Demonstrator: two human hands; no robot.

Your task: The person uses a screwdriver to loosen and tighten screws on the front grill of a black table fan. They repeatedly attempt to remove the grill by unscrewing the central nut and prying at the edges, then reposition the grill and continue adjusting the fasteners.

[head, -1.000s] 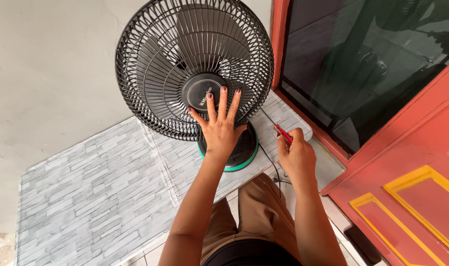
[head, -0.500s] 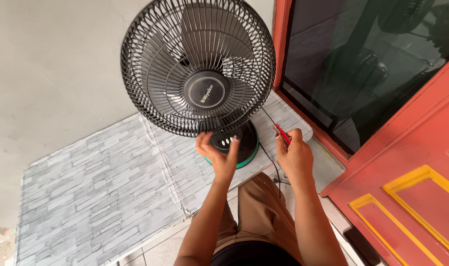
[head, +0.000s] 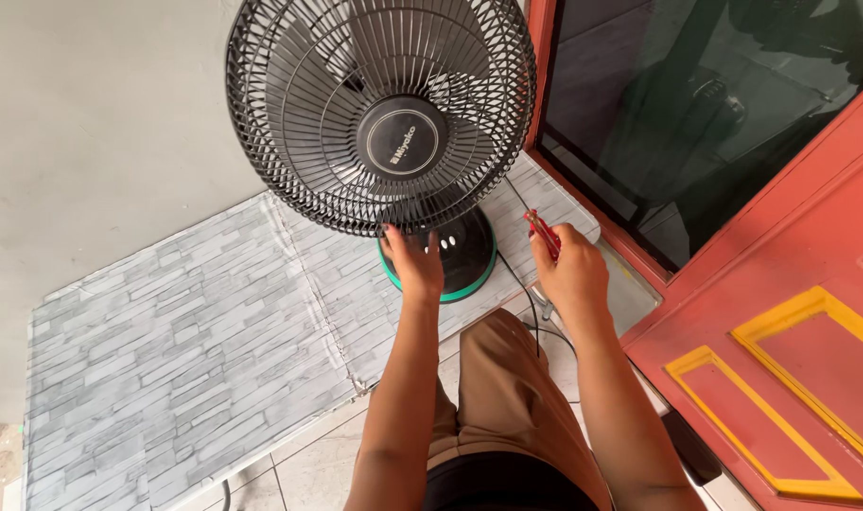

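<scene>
Nearest: person's tan trousers (head: 507, 397) at 6 o'clock, both forearms reaching up-frame from there. Pale floor tiles (head: 318, 464) show at 7 o'clock, just left of the leg.

Left hand (head: 414, 263): near centre, just below it, fingers spread and lying flat, fingertips at the bottom rim of the fan grille (head: 289, 123). Holds nothing. It partly covers the left side of the fan base (head: 469, 255), so exact contact with base or grille can't be told.

Right hand (head: 571, 274): 4 o'clock from centre, fingers curled closed around a screwdriver (head: 543, 232) with a red handle. Tool tip angles up toward 11 o'clock and sits apart from the fan.

Fan: black, upright on a round black base with a green edge. Grille fills 11 to 1 o'clock, round black hub cap (head: 403, 142) in the middle, blades visible behind the wires. Base sits directly under the grille, between the two hands.

Cord (head: 521, 284): thin black line running from the base down toward 5 o'clock, passing between base and right hand, then over the trousers.

Under it all: a grey mat (head: 185, 350) with a stone-brick pattern, spreading from 8 o'clock to past the base. Fan stands on its right part.

Beyond: plain grey wall (head: 91, 123) at 9 to 11 o'clock. Right side, 1 to 3 o'clock, dark glass pane (head: 696, 123) in a red frame, close beside the grille edge. Red door (head: 791, 322) with yellow panel outlines at 4 o'clock, just beside the right forearm.
</scene>
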